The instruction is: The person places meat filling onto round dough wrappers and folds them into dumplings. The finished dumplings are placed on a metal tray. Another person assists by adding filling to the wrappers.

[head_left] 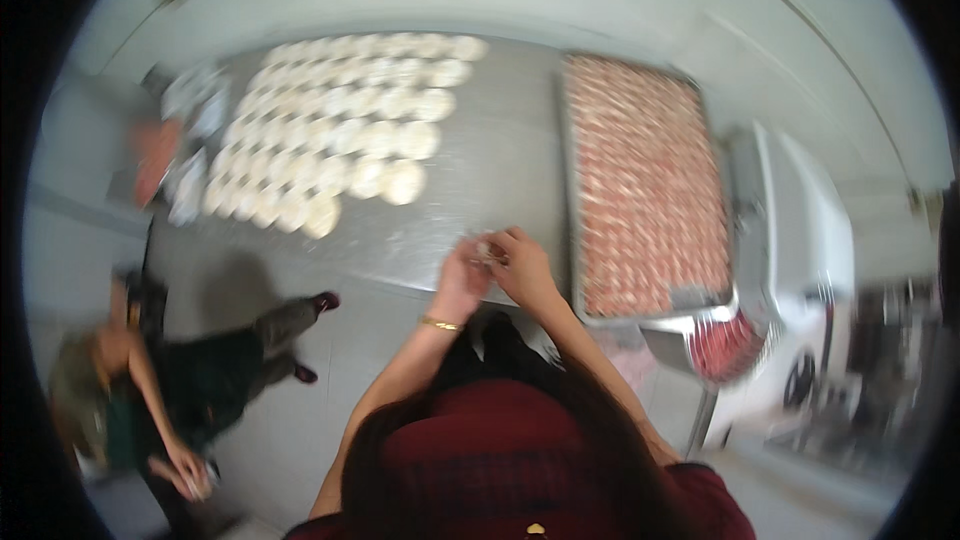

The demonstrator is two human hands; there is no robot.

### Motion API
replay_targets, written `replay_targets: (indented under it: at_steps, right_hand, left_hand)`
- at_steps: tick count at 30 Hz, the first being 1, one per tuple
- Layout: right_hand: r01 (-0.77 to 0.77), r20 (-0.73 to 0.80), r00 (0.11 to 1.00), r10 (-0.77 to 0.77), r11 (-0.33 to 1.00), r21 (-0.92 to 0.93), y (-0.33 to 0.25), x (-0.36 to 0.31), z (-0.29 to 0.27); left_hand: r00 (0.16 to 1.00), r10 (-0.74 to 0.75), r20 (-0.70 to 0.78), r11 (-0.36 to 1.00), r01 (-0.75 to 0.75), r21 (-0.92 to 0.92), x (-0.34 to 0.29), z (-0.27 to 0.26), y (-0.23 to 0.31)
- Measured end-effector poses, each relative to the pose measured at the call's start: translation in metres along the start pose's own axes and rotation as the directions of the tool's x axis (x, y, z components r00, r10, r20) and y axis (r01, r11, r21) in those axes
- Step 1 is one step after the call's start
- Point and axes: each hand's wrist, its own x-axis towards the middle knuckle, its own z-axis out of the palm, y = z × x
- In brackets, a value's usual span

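Over the near edge of the steel table (500, 130), my left hand (463, 275) and my right hand (524, 270) meet with bent fingers. Between their fingertips is a small pale dough piece (487, 250), mostly covered and blurred; whether it has filling does not show. To the far left of my hands lie rows of round, whitish dough wrappers (345, 135), some overlapping. A large metal tray (573, 190) stands to their right, packed with rows of small pinkish and white dumplings (645, 180). A gold-coloured bracelet circles my left wrist.
A white container (800, 210) stands right of the tray, with reddish, meat-like filling (727, 348) below it. Clear plastic bags (195, 100) and an orange-red item (155, 162) sit at the table's left end. A co-worker (180, 400) is at the lower left. Blurred metal equipment (850, 410) is at right.
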Motion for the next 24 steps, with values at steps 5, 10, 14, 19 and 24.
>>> replay_targets:
  at_steps: [5,10,14,19,24]
  right_hand:
    - [-0.261,-0.238,0.923,0.302,0.946,0.191,0.036,-0.045,-0.085]
    - [-0.509,-0.576,0.641,0.508,0.843,0.176,0.076,-0.116,-0.171]
    - [-0.734,-0.668,0.480,0.568,0.678,0.050,0.115,-0.150,-0.201]
    - [-0.776,-0.687,0.491,0.536,0.628,-0.065,0.161,-0.151,-0.190]
    - [-0.775,-0.670,0.546,0.502,0.606,-0.177,0.181,-0.137,-0.176]
  left_hand:
    - [0.988,-0.044,-0.145,0.968,0.078,0.237,-0.001,0.000,0.018]
    - [0.914,0.331,0.233,0.241,-0.321,0.916,0.004,-0.037,0.030]
    - [0.731,0.271,0.627,-0.374,-0.520,0.768,0.009,-0.056,0.025]
    - [0.732,0.271,0.625,-0.407,-0.501,0.763,0.008,-0.055,0.018]
    - [0.769,0.269,0.579,-0.394,-0.461,0.795,0.005,-0.052,0.020]
